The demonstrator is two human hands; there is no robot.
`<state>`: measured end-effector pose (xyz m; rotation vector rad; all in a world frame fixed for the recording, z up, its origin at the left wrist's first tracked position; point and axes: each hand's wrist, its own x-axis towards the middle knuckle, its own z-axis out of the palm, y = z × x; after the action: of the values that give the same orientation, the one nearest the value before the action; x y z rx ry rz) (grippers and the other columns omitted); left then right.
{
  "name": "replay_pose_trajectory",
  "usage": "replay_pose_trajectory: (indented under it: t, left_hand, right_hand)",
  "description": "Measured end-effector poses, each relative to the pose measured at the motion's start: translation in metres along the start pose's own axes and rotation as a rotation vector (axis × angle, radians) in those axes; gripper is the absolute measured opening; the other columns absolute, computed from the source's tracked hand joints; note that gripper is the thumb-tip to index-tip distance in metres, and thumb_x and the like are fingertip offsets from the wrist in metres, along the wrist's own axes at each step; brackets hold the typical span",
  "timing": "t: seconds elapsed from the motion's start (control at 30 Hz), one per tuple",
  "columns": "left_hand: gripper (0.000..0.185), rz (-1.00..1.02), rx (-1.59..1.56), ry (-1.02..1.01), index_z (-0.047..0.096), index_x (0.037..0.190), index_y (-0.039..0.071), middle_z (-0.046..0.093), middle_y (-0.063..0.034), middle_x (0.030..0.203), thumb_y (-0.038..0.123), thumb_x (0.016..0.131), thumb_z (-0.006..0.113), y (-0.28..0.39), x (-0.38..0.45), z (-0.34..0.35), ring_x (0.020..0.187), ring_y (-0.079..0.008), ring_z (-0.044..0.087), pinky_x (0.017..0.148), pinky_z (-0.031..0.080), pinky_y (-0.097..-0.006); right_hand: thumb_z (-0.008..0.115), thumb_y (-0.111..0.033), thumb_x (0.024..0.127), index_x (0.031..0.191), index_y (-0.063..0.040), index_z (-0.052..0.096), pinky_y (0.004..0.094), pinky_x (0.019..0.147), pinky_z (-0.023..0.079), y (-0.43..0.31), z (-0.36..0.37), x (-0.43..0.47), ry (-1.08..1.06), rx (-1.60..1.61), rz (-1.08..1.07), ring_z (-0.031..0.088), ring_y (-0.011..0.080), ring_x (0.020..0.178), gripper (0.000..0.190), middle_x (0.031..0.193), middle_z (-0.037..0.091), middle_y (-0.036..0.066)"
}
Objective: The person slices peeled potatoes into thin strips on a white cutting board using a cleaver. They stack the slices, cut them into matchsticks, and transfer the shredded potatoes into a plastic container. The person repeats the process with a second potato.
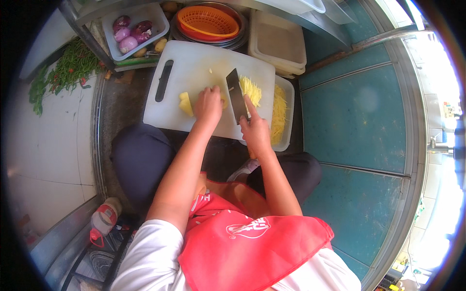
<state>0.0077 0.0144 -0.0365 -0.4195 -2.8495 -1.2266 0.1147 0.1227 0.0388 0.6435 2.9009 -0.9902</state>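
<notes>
My right hand (pixel 256 131) grips a cleaver (pixel 236 95) by its wooden handle, with the index finger laid along the blade. My left hand (pixel 209 104) rests on the white plastic cutting board (pixel 171 112), fingers curled over pale yellow potato slices (pixel 224 99) that it mostly hides. Left of that hand lie cut potato pieces (pixel 185 104). Just right of the blade is a heap of potato shreds (pixel 250 90). More potato shreds (pixel 279 114) fill part of a white plastic tray (pixel 290 120), partly under the board's right edge.
Past the board, a tray (pixel 160 27) holds several red onions (pixel 128 44). An orange plastic basket (pixel 207 22) sits among metal basins beside stacked plastic tubs (pixel 279 40). Green chillies (pixel 78 60) lie at far left. Teal cabinet doors (pixel 353 120) flank the right side.
</notes>
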Motion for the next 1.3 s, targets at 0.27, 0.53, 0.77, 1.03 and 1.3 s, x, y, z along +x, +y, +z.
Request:
replay_pose_trajectory:
  t: [0.27,0.53,0.77,1.03,1.3]
  left_hand:
    - [0.028,-0.065,0.157,-0.29,0.058,0.089,0.004,0.066,-0.0185,0.084,0.027,0.075,0.067,0.013,0.005,-0.021,0.081,-0.0367,0.065,0.071,0.052,-0.0468]
    - [0.031,-0.027,0.232,-0.373,0.059,0.091,0.004,0.067,-0.0187,0.084,0.031,0.077,0.068,0.023,0.006,-0.026,0.082,-0.0369,0.065,0.071,0.051,-0.0462]
    - [0.032,-0.032,0.205,-0.373,0.058,0.09,0.004,0.067,-0.0187,0.082,0.032,0.079,0.067,0.022,0.004,-0.022,0.081,-0.0374,0.065,0.07,0.051,-0.0478]
    - [0.033,-0.041,0.184,-0.356,0.057,0.09,0.006,0.067,-0.0183,0.083,0.037,0.08,0.064,0.012,0.005,-0.013,0.081,-0.0397,0.064,0.07,0.049,-0.0509]
    - [0.029,0.007,0.147,-0.345,0.057,0.09,0.006,0.067,-0.0187,0.083,0.033,0.081,0.063,0.009,0.005,-0.014,0.08,-0.0401,0.063,0.07,0.048,-0.051]
  right_hand:
    - [0.053,-0.014,0.081,0.144,-0.031,0.026,0.0504,0.062,0.049,-0.007,0.005,-0.006,-0.044,-0.17,-0.089,0.061,0.0412,0.065,0.071,0.067,0.062,0.021]
    - [0.052,-0.008,0.077,0.144,-0.031,0.026,0.0522,0.058,0.047,-0.011,0.015,-0.003,0.014,-0.157,-0.116,0.06,0.0422,0.061,0.076,0.062,0.059,0.021]
    - [0.051,-0.006,0.08,0.144,-0.03,0.027,0.0499,0.065,0.047,-0.014,0.014,-0.008,-0.003,-0.103,-0.035,0.059,0.0434,0.066,0.072,0.069,0.061,0.023]
    - [0.054,-0.009,0.078,0.145,-0.029,0.025,0.0509,0.057,0.047,-0.017,0.016,-0.008,0.035,-0.1,-0.078,0.06,0.0407,0.06,0.076,0.066,0.061,0.02]
    - [0.051,-0.008,0.08,0.144,-0.031,0.028,0.0504,0.063,0.047,-0.02,0.015,-0.006,0.024,0.0,-0.05,0.057,0.0432,0.062,0.072,0.066,0.058,0.023]
